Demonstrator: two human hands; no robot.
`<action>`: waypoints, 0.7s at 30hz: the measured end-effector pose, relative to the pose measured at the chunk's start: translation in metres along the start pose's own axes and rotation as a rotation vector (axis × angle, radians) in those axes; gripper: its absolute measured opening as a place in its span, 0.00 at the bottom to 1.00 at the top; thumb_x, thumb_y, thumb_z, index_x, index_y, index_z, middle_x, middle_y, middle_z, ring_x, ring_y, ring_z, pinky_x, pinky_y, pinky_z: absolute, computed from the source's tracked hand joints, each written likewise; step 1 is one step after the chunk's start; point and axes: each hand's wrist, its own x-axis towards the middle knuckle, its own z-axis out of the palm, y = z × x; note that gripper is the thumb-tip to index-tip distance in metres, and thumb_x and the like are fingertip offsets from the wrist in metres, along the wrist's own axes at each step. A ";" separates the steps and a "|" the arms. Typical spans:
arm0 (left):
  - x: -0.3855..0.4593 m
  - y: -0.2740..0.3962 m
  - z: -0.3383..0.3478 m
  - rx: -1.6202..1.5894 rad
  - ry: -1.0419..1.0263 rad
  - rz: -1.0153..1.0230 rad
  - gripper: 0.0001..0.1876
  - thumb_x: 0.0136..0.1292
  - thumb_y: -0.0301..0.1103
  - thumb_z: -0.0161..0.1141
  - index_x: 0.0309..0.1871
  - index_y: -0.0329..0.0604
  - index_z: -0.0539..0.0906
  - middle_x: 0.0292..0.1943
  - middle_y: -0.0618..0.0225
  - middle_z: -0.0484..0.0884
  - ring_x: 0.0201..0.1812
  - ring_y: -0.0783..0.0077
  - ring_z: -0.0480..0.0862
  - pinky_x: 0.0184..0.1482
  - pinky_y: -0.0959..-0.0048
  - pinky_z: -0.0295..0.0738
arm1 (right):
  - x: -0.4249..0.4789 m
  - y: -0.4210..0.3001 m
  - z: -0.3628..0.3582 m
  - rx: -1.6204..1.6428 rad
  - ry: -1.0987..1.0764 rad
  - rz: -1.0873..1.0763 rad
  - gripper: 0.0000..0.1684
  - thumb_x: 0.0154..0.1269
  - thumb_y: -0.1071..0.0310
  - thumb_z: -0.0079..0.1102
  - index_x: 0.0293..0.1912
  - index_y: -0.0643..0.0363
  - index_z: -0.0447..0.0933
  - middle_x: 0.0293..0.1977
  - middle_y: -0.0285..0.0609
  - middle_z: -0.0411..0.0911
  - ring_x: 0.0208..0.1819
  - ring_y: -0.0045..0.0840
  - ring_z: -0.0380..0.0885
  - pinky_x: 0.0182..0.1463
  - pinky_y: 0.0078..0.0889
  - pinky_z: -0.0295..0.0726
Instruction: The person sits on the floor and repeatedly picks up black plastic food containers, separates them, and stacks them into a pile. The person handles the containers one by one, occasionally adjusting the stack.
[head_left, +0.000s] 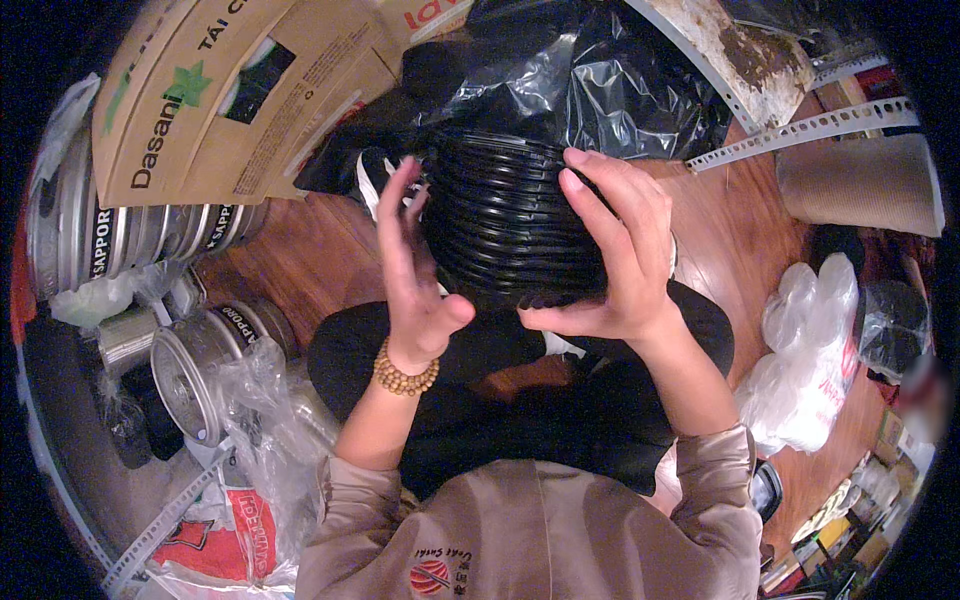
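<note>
Before me, between my bent knees, is a stack of nested black plastic containers (510, 217), its many rims forming close ridges. My right hand (630, 240) curves around the stack's right side, fingertips against the far edge and thumb at the near end. To the left of the stack, my left hand (416, 277) is raised with its fingers apart and the thumb pointing inward; whether its fingers touch the plastic is unclear. A wooden bead bracelet (406, 370) circles my left wrist. The underside of the stack is hidden.
A Dasani cardboard box (217, 105) rests over metal Sapporo kegs (150, 236) at the left. Black plastic bags (585, 71) lie ahead. A perforated metal bar (802, 135) juts in at the right, above wrapped white goods (806, 360) on the wooden floor (720, 217).
</note>
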 end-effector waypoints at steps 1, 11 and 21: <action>-0.001 -0.001 0.001 -0.013 -0.018 0.011 0.68 0.51 0.72 0.75 0.79 0.26 0.54 0.76 0.47 0.60 0.76 0.52 0.65 0.77 0.55 0.59 | -0.002 -0.002 0.003 -0.009 0.017 0.000 0.56 0.45 0.38 0.76 0.68 0.63 0.75 0.66 0.51 0.76 0.65 0.45 0.76 0.69 0.52 0.71; 0.000 -0.001 -0.006 -0.075 0.039 -0.090 0.51 0.52 0.51 0.75 0.75 0.29 0.66 0.67 0.52 0.74 0.68 0.59 0.74 0.74 0.61 0.64 | -0.003 -0.027 0.018 0.113 0.046 0.125 0.39 0.57 0.51 0.78 0.63 0.63 0.80 0.61 0.52 0.79 0.57 0.44 0.81 0.59 0.44 0.80; 0.017 0.003 -0.027 0.079 -0.149 -0.090 0.45 0.47 0.50 0.73 0.68 0.32 0.77 0.62 0.55 0.79 0.66 0.60 0.77 0.72 0.65 0.65 | 0.002 -0.010 0.005 0.246 0.050 0.182 0.15 0.58 0.87 0.66 0.45 0.63 0.87 0.42 0.45 0.89 0.40 0.31 0.89 0.43 0.29 0.89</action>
